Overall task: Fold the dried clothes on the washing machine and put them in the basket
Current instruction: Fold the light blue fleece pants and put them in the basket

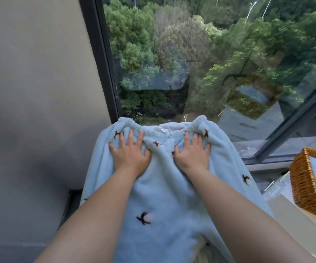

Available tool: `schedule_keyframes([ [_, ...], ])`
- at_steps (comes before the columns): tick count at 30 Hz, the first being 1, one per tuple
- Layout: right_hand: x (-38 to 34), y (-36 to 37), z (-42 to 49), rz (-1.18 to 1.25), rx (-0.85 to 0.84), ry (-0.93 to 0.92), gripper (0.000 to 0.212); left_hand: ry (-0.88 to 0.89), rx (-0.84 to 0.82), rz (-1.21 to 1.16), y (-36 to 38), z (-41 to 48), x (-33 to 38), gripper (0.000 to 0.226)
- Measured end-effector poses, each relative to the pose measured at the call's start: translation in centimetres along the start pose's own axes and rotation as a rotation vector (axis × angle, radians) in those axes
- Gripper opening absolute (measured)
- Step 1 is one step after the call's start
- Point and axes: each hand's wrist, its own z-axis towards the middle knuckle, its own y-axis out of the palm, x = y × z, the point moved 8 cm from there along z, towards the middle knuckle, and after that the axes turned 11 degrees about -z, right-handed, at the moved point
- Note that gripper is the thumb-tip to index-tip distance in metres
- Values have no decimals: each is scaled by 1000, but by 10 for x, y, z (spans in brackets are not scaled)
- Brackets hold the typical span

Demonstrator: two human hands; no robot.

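Flat on blue trousers (164,188): left hand (131,156), right hand (192,155)

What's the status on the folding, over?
Left hand and right hand flat, pressing blue fleece pants below the waistband. Pants spread out, not yet folded. Wicker basket at right, nothing in between.

The lone head view looks forward and down, close over the garment (164,196), facing the window (191,54).

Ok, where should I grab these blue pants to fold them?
I'd take the elastic waistband at its two outer corners, one grip from each side. It is gathered into a thick ridge along the far edge of the pants, just past the left hand and right hand pressing flat, so there is something to pinch.
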Motion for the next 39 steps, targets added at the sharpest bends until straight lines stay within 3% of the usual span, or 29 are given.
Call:
schedule_keyframes([
  [7,-1,-2,-3,65,-72,-106,70,85,173,-37,-17,-6,9,58],
  [17,43,-34,-96,81,-102,-260,63,227,-84,34,-30,-102,65,51],
  [25,117,-67,-128,38,-101,-343,59,56,-38,-100,-54,-176,130,65],
  [34,235,-55,-163,-59,-179,-582,51,-218,-19,-203,-30,-259,216,60],
  [39,251,-42,-173,-97,-249,-729,50,-306,-62,-199,-16,-288,237,54],
])
